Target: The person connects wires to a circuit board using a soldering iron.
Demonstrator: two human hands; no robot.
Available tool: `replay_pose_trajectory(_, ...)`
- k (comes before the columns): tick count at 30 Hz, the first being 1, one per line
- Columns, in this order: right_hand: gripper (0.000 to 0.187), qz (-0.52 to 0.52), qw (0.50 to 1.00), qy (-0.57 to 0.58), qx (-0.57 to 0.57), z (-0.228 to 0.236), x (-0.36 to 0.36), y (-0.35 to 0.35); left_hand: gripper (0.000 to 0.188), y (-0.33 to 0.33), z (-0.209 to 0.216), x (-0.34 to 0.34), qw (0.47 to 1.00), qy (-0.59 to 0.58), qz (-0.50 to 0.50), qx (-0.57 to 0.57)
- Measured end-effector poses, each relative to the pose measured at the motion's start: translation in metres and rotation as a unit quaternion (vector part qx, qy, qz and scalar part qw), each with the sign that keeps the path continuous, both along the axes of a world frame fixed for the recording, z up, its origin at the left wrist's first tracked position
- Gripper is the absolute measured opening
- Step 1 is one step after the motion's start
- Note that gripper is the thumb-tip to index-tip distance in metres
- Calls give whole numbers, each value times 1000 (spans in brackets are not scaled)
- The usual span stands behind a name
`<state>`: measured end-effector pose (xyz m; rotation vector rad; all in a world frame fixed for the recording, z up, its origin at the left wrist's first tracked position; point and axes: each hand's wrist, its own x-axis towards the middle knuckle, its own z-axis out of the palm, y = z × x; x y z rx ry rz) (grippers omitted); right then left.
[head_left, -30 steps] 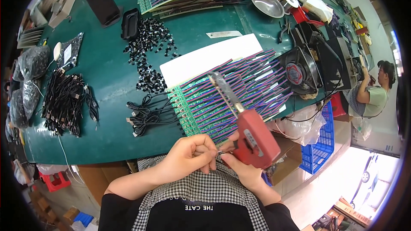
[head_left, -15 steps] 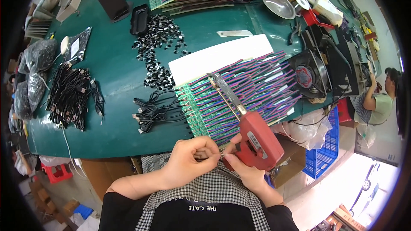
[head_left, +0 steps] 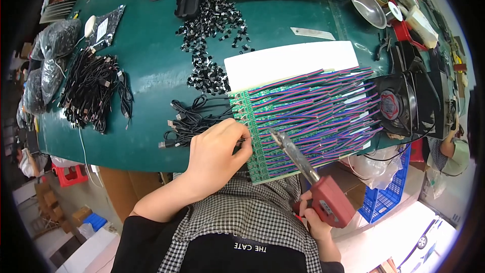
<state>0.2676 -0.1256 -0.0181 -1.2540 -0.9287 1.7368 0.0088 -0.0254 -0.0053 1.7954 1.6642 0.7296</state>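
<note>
My left hand [head_left: 214,156] is closed in a pinch at the left edge of a green circuit board panel [head_left: 259,164]. Something dark shows at its fingertips, too small to make out. Black USB cables [head_left: 194,114] lie beside that hand, some reaching the panel's edge. In my right hand [head_left: 319,226] is a red soldering gun [head_left: 332,203], its metal tip slanting up and left over the panel. Rows of purple, red and black wires [head_left: 318,116] run rightward from the boards.
A white sheet [head_left: 293,58] lies behind the panel, with a blade [head_left: 312,33] beyond it. Small black parts [head_left: 209,25] are heaped near a black tray [head_left: 189,1]. More cables [head_left: 91,91] lie left. A fan [head_left: 391,103] stands right, a metal bowl [head_left: 368,7] behind.
My hands have moved apart. The left went up to the panel's left edge; the right shifted right and down with the soldering gun. The whole view has shifted too.
</note>
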Motion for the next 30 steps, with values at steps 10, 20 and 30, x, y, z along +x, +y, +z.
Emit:
replay_pose_trajectory(10, 60, 22, 993, -104, 50, -18, 2, -12, 13, 3, -6, 2, 999, 30, -6, 28)
replay_pose_trajectory(20, 62, 33, 991, -117, 53, -25, 5, -14, 14, 3, -6, 3, 998, 48, -6, 37)
replay_pose_trajectory(30, 50, -29, 994, -100, 18, -6, -8, -4, 14, 3, -6, 3, 998, 50, -9, 32)
